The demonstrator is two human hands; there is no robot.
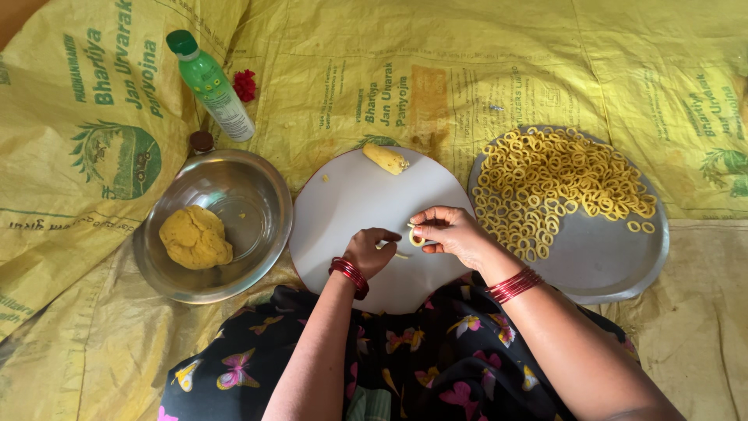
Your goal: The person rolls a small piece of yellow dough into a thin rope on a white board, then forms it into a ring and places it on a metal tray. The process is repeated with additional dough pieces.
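Note:
My right hand [452, 232] pinches a small yellow dough ring [418, 238] over the round white board [351, 210]. My left hand [369, 251] rests on the board just left of it, fingers curled on a thin strip of dough [399, 254]. A short dough roll [386, 159] lies at the board's far edge. To the right, a steel plate [608, 257] holds several finished dough rings [557, 183]. To the left, a steel bowl [249, 203] holds a lump of yellow dough [195, 237].
A green-capped clear bottle [210, 84] stands beyond the bowl, with a red flower [245, 85] and a small brown lid [202, 141] near it. Yellow printed sacks [483, 70] cover the floor. My lap in black butterfly-print cloth [405, 359] is at the bottom.

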